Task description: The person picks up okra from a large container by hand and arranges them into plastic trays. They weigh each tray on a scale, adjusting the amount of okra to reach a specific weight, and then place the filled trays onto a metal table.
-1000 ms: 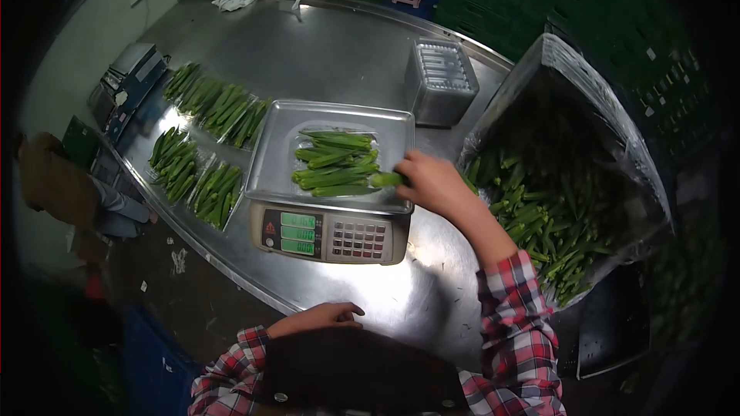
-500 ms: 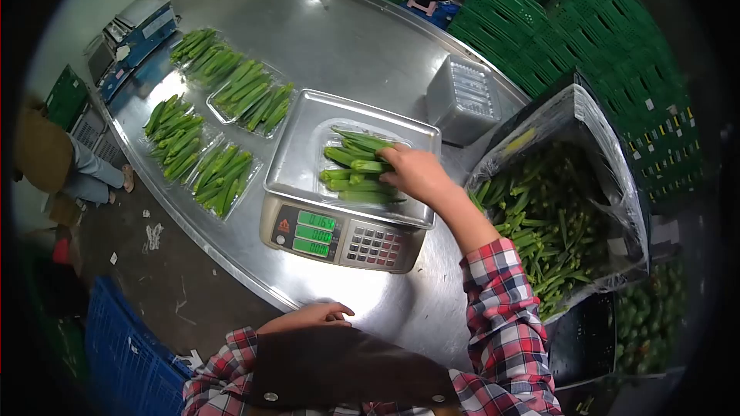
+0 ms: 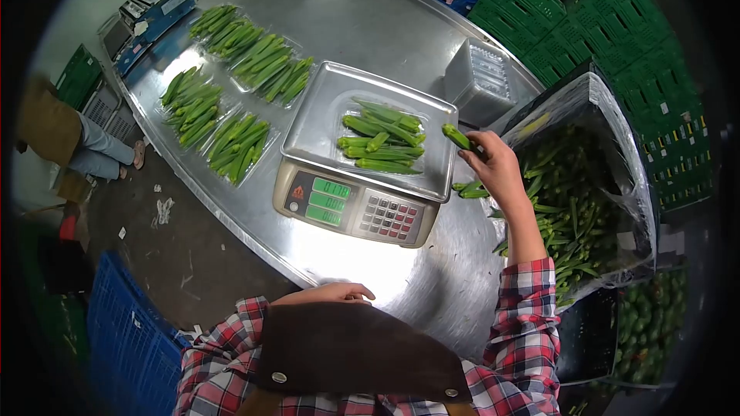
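A: Entry one, right hand [image 3: 493, 166]?

B: Closed on one pod [image 3: 456, 136], pinched near its lower end between thumb and fingertips. Spare pods [image 3: 472, 189] sit tucked under the same palm. Position: in the air just beside the right rim of the pan [image 3: 312, 119], between it and the bag [image 3: 609, 146] of loose okra.

A: Entry two, left hand [image 3: 331, 293]?

B: Empty, fingers loosely curled, resting at the near edge of the table [image 3: 370, 31], well apart from the scale [image 3: 354, 212].

A: Entry three, load on the pan?

B: One tray [image 3: 381, 137], mid-pan, pods lying roughly parallel, one short pod slanted across them.

A: Entry four, hazards?

B: By my judgement, four.
- The pinch is light and off-centre, so the pod may swivel and land on the rim or the table instead of in the tray.
- The spare pods are held only by the lower fingers, so loosening the hand for one may shed them all.
- A wrist or sleeve leaning on the pan would spoil the reading on the display [image 3: 327, 200].
- A pod laid crosswise on the heap may overhang the tray's edge and roll off.

A: Entry five, other stock?

B: Filled packs [image 3: 231, 146] in rows on the left, a stack of empty trays [image 3: 482, 81] behind the scale, and a person [image 3: 69, 139] at the far left edge, away from the table.
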Action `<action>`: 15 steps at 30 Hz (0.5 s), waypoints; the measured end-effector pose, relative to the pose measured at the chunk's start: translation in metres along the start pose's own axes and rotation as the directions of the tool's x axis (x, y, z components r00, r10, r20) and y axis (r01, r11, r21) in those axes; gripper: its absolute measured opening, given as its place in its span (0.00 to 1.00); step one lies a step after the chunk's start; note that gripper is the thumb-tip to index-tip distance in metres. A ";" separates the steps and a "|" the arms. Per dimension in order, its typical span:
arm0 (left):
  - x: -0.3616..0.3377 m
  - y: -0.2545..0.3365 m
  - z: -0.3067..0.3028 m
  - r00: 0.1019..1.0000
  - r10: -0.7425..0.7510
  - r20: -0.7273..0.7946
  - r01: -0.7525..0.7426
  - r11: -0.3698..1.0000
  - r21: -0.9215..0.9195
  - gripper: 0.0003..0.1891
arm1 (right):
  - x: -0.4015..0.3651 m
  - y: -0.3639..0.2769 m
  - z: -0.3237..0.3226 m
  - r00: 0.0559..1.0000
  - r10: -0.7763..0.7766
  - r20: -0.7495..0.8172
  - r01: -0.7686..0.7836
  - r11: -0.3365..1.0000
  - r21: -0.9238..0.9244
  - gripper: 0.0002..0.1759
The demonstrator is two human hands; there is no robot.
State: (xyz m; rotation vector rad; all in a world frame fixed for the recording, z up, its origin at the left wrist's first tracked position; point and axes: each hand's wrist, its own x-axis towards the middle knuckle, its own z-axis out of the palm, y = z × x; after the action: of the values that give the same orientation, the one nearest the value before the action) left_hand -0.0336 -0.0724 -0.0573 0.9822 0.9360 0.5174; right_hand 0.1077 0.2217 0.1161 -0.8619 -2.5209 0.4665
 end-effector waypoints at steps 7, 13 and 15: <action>-0.024 0.047 -0.019 0.990 0.034 -0.139 0.003 0.966 0.259 0.20 | -0.008 0.010 0.001 0.997 0.077 0.031 -0.076 0.997 -0.014 0.15; -0.021 0.105 -0.091 0.558 0.619 -0.553 -0.026 0.679 0.734 0.10 | -0.007 0.026 0.005 0.993 0.115 0.029 -0.117 0.992 0.046 0.15; -0.015 0.147 -0.114 0.420 0.727 -0.543 0.011 0.594 0.805 0.14 | -0.014 0.033 0.003 0.985 0.167 0.041 -0.169 0.984 0.047 0.15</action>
State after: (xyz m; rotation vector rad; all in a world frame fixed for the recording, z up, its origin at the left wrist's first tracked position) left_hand -0.1344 0.0414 0.0507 1.7787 1.9382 1.1908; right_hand 0.1326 0.2369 0.0943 -1.0616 -2.4686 0.6016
